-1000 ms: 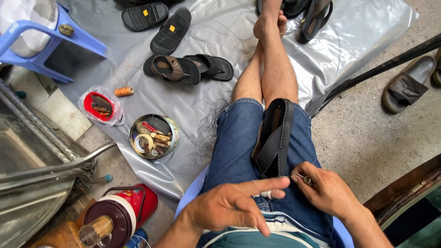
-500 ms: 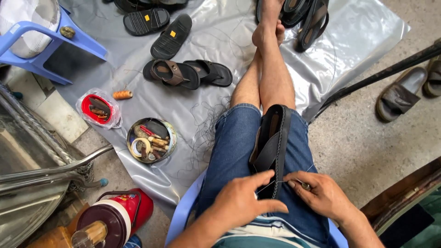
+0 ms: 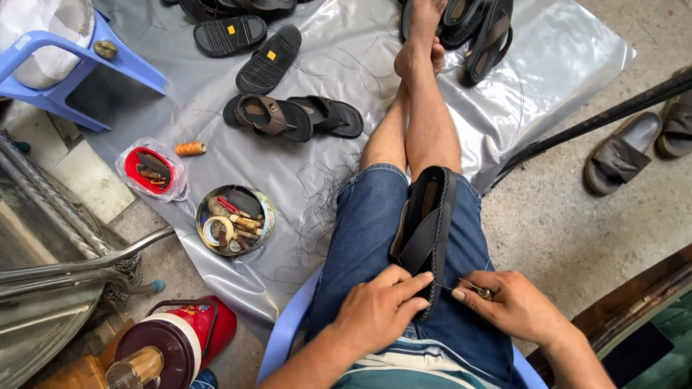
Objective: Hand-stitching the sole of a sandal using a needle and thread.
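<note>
One blue plastic chair (image 3: 68, 68) is standing at far left on the grey plastic sheet (image 3: 569, 65). One red-lidded tub (image 3: 149, 170) and one orange thread spool (image 3: 190, 148) are lying beside it; one round tin (image 3: 236, 220) of tools is sitting just below them. One red flask (image 3: 184, 342) is standing at lower left. Four loose sandals are lying mid-sheet (more are cut off at the top edge). One black sandal (image 3: 427, 223) is resting on the person's denim lap; the left hand (image 3: 378, 310) is pinching its near edge, closed. The right hand (image 3: 508, 306), just beside, is gripping one awl (image 3: 476, 289), its tip touching the sole. Two worn slippers (image 3: 623, 155) are lying on concrete at far right.
</note>
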